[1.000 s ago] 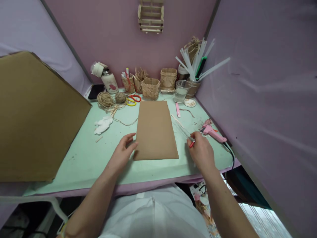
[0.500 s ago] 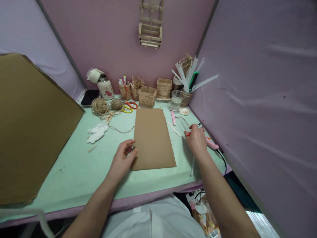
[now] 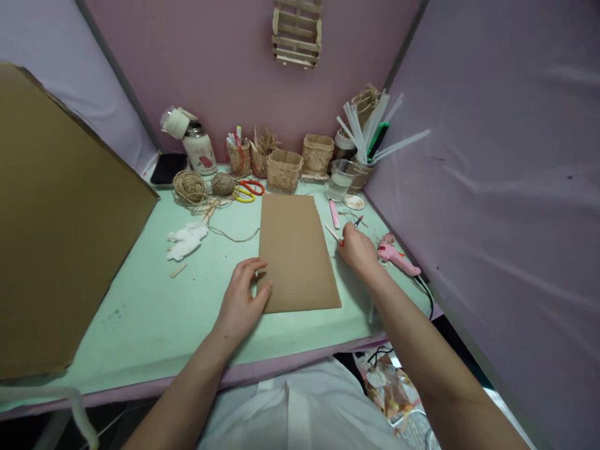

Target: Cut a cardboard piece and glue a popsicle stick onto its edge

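Observation:
A rectangular sheet of brown cardboard (image 3: 300,250) lies flat on the light green table. My left hand (image 3: 246,287) rests at its left edge, fingers spread and curved, with fingertips and thumb on the card. Right of the sheet, my right hand (image 3: 360,250) is closed around a slim pen (image 3: 359,221), red at one end and dark towards the other. Just by its fingertips lies a flat wooden stick (image 3: 332,232). Beyond that hand is a pink utility knife (image 3: 334,214). A pink glue gun (image 3: 398,257) lies to its right.
Along the back stand woven baskets (image 3: 284,170), a cup of liquid (image 3: 340,180) and a bottle (image 3: 200,150). Twine balls (image 3: 190,187), scissors (image 3: 250,189) and a white fluffy piece (image 3: 186,240) lie left. A large cardboard panel (image 3: 70,225) rises at far left.
My right hand has moved left with the pen, away from the glue gun towards the cardboard and wooden stick. My left hand stays at the sheet's left edge. The whole view has shifted slightly.

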`<state>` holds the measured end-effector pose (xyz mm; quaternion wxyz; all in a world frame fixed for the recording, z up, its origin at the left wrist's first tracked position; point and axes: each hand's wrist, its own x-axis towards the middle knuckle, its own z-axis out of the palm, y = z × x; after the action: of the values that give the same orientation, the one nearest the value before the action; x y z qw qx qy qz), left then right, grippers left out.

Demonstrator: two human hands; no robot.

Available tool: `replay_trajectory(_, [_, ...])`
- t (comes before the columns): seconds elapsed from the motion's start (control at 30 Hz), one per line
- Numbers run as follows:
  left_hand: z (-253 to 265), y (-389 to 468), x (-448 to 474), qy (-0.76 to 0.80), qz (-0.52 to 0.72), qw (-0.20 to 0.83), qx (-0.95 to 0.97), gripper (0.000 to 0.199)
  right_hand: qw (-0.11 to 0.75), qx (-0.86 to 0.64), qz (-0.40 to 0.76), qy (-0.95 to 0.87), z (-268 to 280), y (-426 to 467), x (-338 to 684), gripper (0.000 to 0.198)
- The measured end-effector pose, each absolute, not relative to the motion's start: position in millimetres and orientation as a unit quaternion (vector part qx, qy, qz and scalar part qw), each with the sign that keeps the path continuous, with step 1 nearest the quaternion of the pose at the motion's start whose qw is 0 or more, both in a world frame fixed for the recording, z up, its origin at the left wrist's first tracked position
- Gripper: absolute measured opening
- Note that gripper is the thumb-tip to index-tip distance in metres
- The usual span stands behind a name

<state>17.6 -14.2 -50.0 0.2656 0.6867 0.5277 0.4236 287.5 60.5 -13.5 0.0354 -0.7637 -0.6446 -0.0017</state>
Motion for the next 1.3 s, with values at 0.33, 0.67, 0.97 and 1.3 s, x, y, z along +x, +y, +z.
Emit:
replay_trajectory(0.33, [-43.1, -51.2, 30.1, 0.431, 0.379, 0.108, 0.812, 0.021, 0.194, -0.495, 0.178, -0.828, -14.4, -33.7, 291.7, 0.024])
replay_trajectory(0.67, [-54.0, -79.1, 71.2, 0.408, 0.209, 0.078, 0.886, 0.05, 0.247, -0.445, 0.071, -0.858, -36.4, -51.0, 272.0, 0.025])
replay_trajectory(0.97, [-61.3, -94.9, 74.2, 0.409, 0.149, 0.02, 0.9, 0.069, 0.228, -0.492, 0.046, -0.839, -52.4, -75.5, 253.7, 0.014])
replay_trajectory(1.3, [-60.3, -84.5, 82.4, 0.449, 0.144, -0.001, 0.882, 0.082, 0.222, -0.522, 0.047, -0.823, -54.7, -77.2, 246.8, 0.016])
